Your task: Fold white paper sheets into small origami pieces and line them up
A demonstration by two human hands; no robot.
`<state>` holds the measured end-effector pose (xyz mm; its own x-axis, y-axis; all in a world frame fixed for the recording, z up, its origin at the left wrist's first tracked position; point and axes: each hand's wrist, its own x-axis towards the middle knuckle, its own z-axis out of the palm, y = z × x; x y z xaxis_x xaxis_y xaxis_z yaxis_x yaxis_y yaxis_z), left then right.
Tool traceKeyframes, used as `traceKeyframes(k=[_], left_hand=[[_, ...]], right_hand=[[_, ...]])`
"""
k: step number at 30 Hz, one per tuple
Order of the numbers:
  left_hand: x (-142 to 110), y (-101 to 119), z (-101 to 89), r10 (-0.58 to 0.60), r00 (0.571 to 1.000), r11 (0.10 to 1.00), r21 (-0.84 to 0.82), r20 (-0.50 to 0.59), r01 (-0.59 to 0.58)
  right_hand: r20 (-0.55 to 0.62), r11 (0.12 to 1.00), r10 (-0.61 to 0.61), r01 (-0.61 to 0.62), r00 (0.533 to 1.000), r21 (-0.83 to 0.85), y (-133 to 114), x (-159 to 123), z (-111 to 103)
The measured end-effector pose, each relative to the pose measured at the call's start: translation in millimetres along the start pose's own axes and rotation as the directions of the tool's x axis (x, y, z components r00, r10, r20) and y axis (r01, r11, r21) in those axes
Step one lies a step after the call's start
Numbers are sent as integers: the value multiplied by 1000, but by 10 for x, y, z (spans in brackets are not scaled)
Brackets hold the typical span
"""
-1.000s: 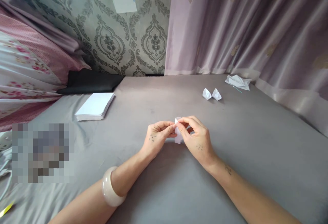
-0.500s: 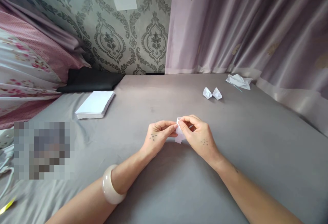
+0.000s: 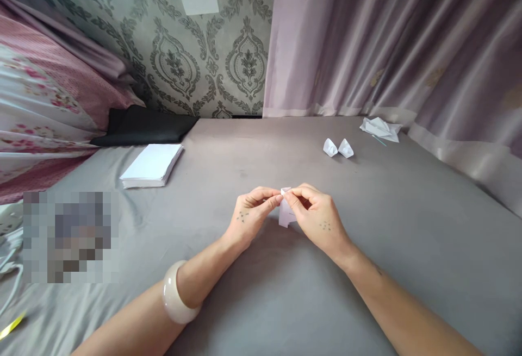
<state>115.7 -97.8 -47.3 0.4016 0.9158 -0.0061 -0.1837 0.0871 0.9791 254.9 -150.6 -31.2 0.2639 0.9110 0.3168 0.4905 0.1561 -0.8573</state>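
Note:
Between my two hands is a small piece of folded white paper point(image 3: 286, 214), its lower part hanging below the fingers with a stepped edge. My left hand point(image 3: 256, 212) pinches its upper left edge between thumb and fingers. From the other side, the thumb and fingers of my right hand point(image 3: 318, 217) are closed on the paper's top. The fingertips of both hands almost meet there, and my right fingers cover part of the sheet. Beyond my right hand stand two small folded paper shapes point(image 3: 330, 148), side by side.
A stack of white paper point(image 3: 151, 166) lies on the grey sheet at the left, with a black cloth point(image 3: 144, 125) behind it. Crumpled white paper point(image 3: 380, 128) and a thin blue-green stick point(image 3: 379, 140) lie at the far right. White cables point(image 3: 15, 285) run along the left edge.
The top of the paper has been bent over, and my left fingers have risen slightly to its upper edge. My right hand has barely moved.

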Motion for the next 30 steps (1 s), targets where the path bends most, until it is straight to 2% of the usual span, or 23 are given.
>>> traceKeyframes(k=[5, 13, 16, 21, 30], left_hand=[[3, -5, -13, -20, 998, 998, -60, 58, 23], [-13, -3, -25, 20, 991, 990, -138, 131, -2], [-17, -1, -12, -21, 992, 986, -164, 123, 41], [-29, 8, 19, -44, 997, 980, -192, 60, 55], [-33, 15, 0, -54, 998, 982, -182, 15, 56]], right_hand=[[46, 981, 145, -150, 988, 126, -4, 23, -21], [106, 935, 272, -289, 956, 205, -35, 41, -72], [64, 936, 248, -256, 967, 241, -18, 49, -61], [95, 929, 200, -220, 975, 296, 2, 36, -11], [48, 964, 80, -89, 996, 250, 1, 12, 42]])
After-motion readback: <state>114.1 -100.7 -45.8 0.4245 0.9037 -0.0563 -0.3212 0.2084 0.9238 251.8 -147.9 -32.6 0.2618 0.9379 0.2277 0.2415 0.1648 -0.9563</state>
